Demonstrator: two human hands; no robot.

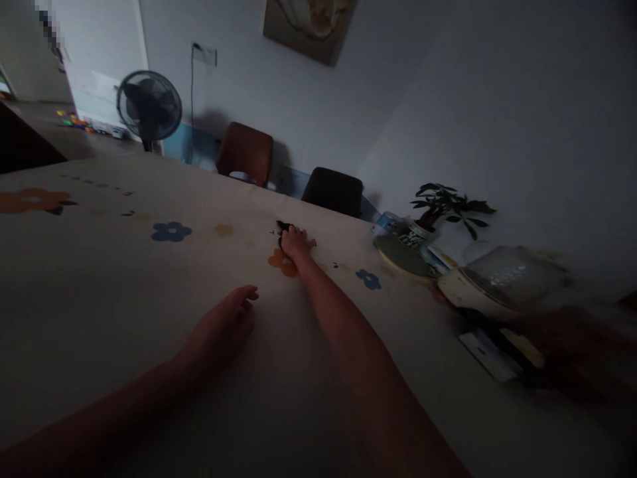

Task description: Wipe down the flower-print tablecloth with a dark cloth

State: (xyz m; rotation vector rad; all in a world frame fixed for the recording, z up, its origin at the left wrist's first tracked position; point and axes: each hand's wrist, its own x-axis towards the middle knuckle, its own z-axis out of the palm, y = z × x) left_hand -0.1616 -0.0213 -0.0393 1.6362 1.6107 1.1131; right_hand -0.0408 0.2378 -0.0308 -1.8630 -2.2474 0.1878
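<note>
1. Two hands show in my feed: my right hand [296, 242] is stretched far out over the worktop [99, 299], and my left hand [223, 325] lies nearer to me, well apart from it
2. One small dark object [283, 227] sits on the cloth at the far side of my right hand, touching the fingertips; the hand is curled over it, but the light is too dim for me to tell whether the fingers actually pinch it
3. My left hand rests palm down on the cloth, fingers loosely extended and holding nothing
4. Counting the cloth print, I see two blue flowers [170, 231], one to the left of my right hand and one to its right, and two orange flowers, one under my right wrist [283, 262] and one at the left border
5. Two chairs stand beyond the far edge of the worktop: one brown chair [245, 153] and one black chair [332, 191]. One standing fan [148, 106] is behind them to the left
6. Clutter crowds the right side of the worktop: one potted plant [448, 202], one round dish [403, 255] and one appliance with a clear lid [502, 279], all well to the right of my right hand
7. Open cloth spreads to the left of both hands and between them; the far edge lies just beyond the dark object
</note>
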